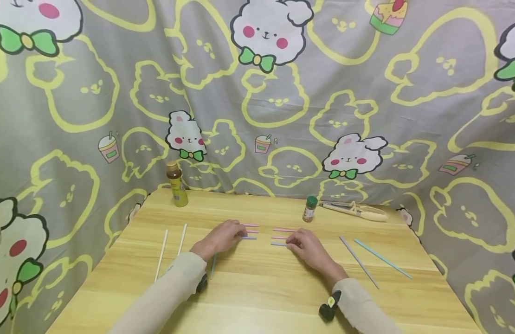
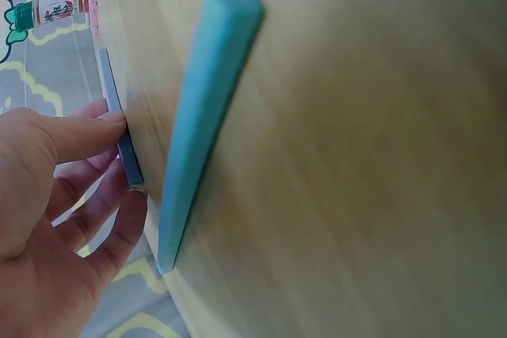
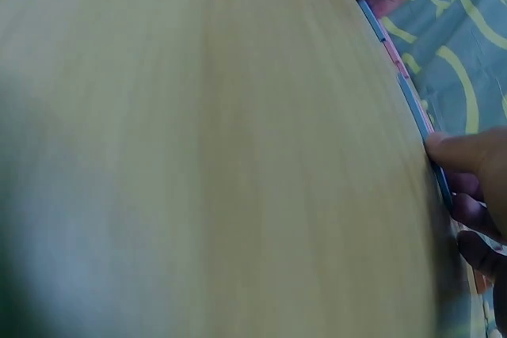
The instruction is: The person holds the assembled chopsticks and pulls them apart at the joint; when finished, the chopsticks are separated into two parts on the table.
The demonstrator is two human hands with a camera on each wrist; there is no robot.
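Near the middle of the table, my left hand (image 1: 224,235) pinches a blue stick (image 2: 127,144) between thumb and fingers. The stick lies at the tabletop. Two pink sticks (image 1: 252,231) lie just beyond it, partly covered by the hand. Across a small gap, my right hand (image 1: 309,248) pinches another blue stick (image 3: 414,108) at table level. Two more pink sticks (image 1: 279,237) lie behind that one, roughly parallel. Close to the left wrist is a square-edged teal stick (image 2: 202,124), lying apart from the left hand.
Two white sticks (image 1: 161,253) lie left. A purple stick (image 1: 357,260) and a light blue stick (image 1: 383,258) lie slanted at right. Along the back stand a bottle (image 1: 179,191) and a green-lidded jar (image 1: 309,211), beside tongs (image 1: 362,212). A patterned curtain (image 1: 282,139) hangs behind.
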